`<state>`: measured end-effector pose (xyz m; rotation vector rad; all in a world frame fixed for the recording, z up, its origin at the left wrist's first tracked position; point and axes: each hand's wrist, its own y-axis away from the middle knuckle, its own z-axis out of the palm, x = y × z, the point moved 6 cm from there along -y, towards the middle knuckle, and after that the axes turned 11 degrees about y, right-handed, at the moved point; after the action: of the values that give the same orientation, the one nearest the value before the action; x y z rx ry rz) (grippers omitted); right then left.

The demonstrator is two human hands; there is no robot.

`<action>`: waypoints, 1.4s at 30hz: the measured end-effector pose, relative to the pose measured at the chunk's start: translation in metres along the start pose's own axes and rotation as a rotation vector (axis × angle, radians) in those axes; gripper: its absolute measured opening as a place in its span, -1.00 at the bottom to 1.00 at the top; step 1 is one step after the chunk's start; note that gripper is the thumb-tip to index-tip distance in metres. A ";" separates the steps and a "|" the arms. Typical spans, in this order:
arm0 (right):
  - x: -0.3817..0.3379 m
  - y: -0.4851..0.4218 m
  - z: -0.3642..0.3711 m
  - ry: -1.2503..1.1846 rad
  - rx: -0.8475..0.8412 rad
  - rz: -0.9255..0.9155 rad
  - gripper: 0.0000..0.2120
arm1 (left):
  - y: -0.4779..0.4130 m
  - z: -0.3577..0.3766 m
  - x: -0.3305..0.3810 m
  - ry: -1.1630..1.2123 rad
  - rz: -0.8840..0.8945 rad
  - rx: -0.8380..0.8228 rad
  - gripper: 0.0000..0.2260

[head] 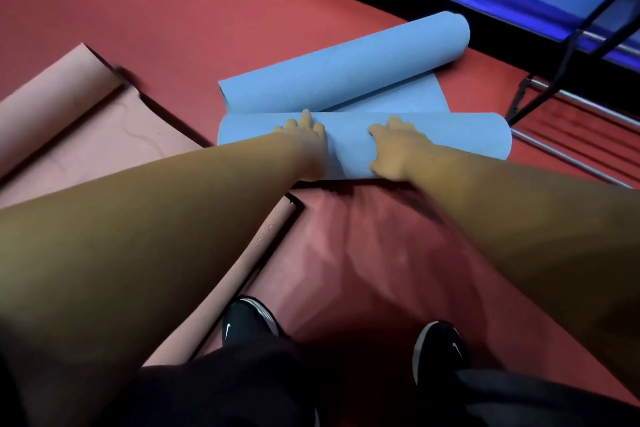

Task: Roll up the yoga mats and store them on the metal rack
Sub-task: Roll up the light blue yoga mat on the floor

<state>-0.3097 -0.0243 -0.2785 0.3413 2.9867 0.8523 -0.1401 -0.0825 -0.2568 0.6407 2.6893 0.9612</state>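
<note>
Blue yoga mat (pixel 349 146): its near roll lies under both palms on the red floor (pixel 173 10). Blur smears the left hand (pixel 304 142) and right hand (pixel 398 149), whose fingers are spread nearly flat, pressing, clasping nothing. Past the fingertips, its far end curls. The metal rack (pixel 588 103), cut off, stands right of the right fingers; a pink mat (pixel 86 135) lies left.

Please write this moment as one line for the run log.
step: rolling blue mat; left hand: presses mat; right hand: presses mat; pink mat: unrolled; metal rack: at right

Lt blue mat (pixel 346 55) w/ fine ribbing, pink mat (pixel 86 135), red floor (pixel 173 10), blk shoes (pixel 242 319) w/ white logos.
</note>
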 end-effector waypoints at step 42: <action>0.030 0.107 -0.035 0.048 -0.610 -0.222 -0.41 | 0.097 -0.021 0.019 0.224 0.169 -0.339 -0.51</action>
<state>-0.3193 0.0521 -0.1910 -0.0291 2.5487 1.6665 -0.1319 -0.0184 -0.1791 0.7322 2.5887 1.5751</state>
